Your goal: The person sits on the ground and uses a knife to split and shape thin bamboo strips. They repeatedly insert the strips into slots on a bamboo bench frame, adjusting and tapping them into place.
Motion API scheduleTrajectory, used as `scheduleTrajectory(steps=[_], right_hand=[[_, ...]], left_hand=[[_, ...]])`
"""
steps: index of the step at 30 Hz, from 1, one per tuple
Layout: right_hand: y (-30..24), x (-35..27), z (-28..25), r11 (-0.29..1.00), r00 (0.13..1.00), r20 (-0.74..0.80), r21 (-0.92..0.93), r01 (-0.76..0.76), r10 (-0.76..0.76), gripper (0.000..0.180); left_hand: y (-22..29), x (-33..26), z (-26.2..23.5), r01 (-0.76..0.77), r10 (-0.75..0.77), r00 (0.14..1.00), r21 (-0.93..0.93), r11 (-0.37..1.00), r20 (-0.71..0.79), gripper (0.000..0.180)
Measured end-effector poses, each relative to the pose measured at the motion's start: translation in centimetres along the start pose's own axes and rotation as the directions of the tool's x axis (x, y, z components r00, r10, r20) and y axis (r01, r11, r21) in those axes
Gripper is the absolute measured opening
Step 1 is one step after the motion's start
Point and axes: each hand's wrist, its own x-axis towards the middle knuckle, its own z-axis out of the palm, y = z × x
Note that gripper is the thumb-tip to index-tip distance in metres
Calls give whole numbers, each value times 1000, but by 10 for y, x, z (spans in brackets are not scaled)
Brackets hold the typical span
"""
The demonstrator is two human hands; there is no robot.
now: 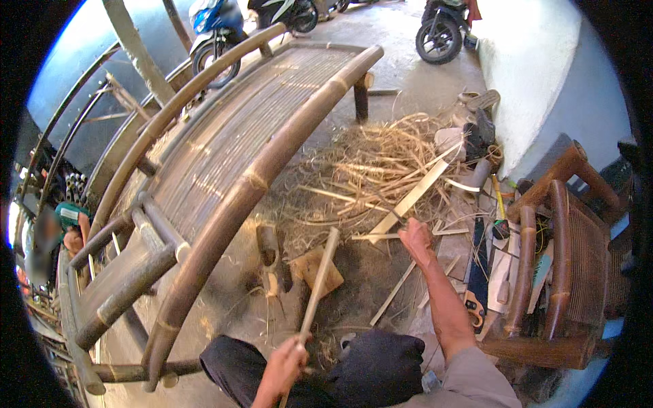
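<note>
My left hand [286, 364] is closed around the lower part of a bamboo strip [320, 279], which slants up and away from my lap. Out to the right, my right hand [416, 241] is closed, with a thin, dark, blade-like tool [389, 208] reaching up-left from it; its handle is hidden in my fist. Just beyond that hand lies a wide pale bamboo slat [411, 200]. Below the strip's upper end, a block of wood [316, 270] rests on the floor, beside an upright cut bamboo piece [269, 248].
A long bamboo bench [231, 136] stands at my left. Ahead lies a heap of bamboo shavings [381, 160]. A handsaw [476, 279] and a bamboo chair [559, 272] are at right. Motorbikes [439, 37] stand far off; another person [71, 224] is at far left.
</note>
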Motion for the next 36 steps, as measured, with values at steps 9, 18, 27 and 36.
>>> scheduleTrajectory(steps=[9, 18, 27, 36], right_hand=[[-89, -142, 23, 842, 827, 194, 252, 478, -528, 29], [-40, -42, 9, 975, 966, 165, -63, 212, -199, 27], [-61, -97, -7, 451, 706, 625, 763, -463, -333, 27], [-72, -93, 2, -51, 719, 655, 730, -681, -232, 23]], left_hand=[[15, 126, 34, 6, 26, 998, -547, 837, 51, 16], [22, 50, 15, 68, 19, 979, -413, 908, 201, 24], [27, 106, 34, -626, 493, 688, -91, 774, -533, 11], [30, 110, 72, -134, 343, 933, -781, 610, 108, 60]])
